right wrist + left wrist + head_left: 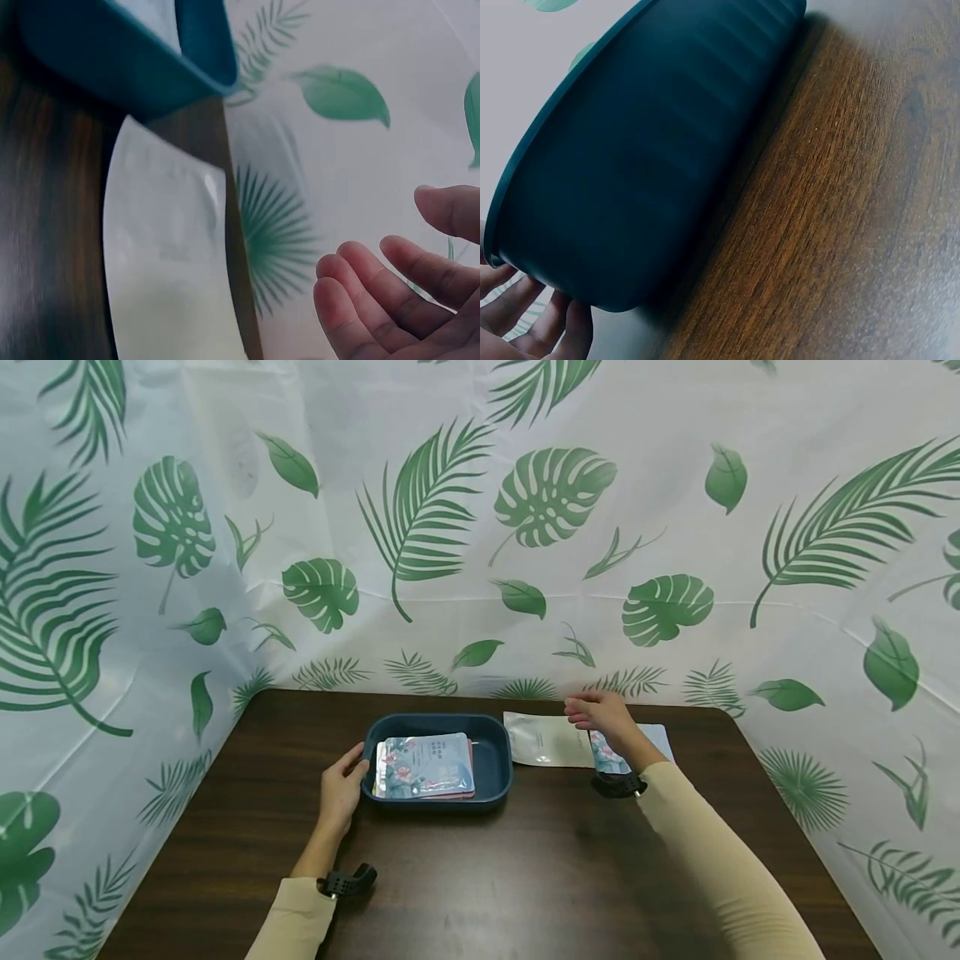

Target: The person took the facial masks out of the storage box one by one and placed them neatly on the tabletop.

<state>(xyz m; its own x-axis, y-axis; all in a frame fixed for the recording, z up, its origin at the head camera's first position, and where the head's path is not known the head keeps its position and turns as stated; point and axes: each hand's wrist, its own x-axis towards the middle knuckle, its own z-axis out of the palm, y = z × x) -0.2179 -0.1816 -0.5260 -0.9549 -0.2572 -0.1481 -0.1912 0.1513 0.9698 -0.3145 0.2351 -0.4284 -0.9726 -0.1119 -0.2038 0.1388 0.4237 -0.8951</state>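
Note:
A dark blue plastic tray (491,768) stands on the table, with floral blue sachets (423,764) stacked flat inside and a pink edge showing beneath. My left hand (342,787) holds the tray's left end; in the left wrist view its fingers (547,319) touch the outer wall below the rim. To the right of the tray lies a silvery-cream sachet (547,741). My right hand (600,710) hovers empty over that sachet's right end, its fingers loosely bent and the thumb apart in the right wrist view. Another floral sachet (609,756) lies partly hidden under the right forearm.
The dark wooden table (480,877) ends just behind the tray and sachets. A white sheet (450,527) with green leaf prints hangs at the table's back and sides. Each wrist wears a black band (348,882).

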